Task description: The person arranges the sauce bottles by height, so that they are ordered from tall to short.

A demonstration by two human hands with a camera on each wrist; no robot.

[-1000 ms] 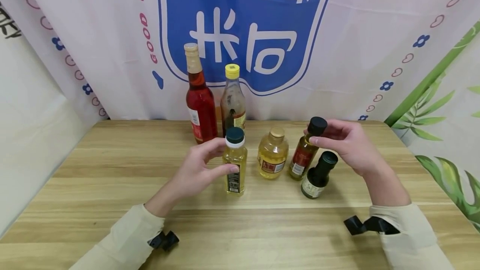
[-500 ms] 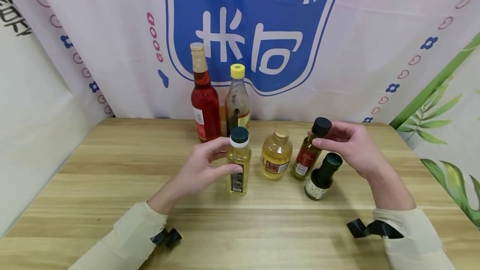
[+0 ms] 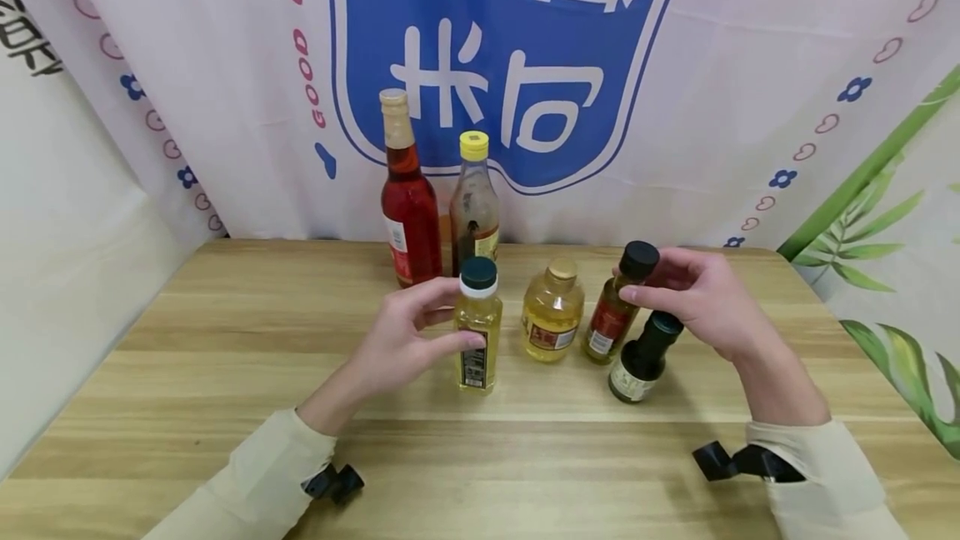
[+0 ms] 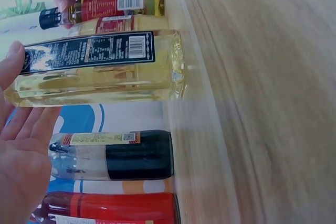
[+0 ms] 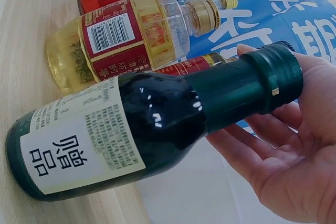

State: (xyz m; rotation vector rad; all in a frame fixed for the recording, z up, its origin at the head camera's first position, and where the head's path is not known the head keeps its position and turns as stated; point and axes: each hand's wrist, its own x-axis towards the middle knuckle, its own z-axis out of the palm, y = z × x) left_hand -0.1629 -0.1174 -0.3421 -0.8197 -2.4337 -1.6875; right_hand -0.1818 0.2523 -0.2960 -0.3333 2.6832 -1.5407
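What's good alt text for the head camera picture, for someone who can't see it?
A person's left hand grips a bottle of yellow liquid and their right hand a red-labelled bottle, on a wooden table. A round bottle stands between these two; a small dark bottle stands beside the second, a red bottle and a yellow-capped one farther back.

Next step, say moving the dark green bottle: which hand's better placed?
Probably the right hand: it's beside the dark green bottle, though at the neck of the black-capped bottle. The left hand is farther off at the square bottle, with the squat bottle between.
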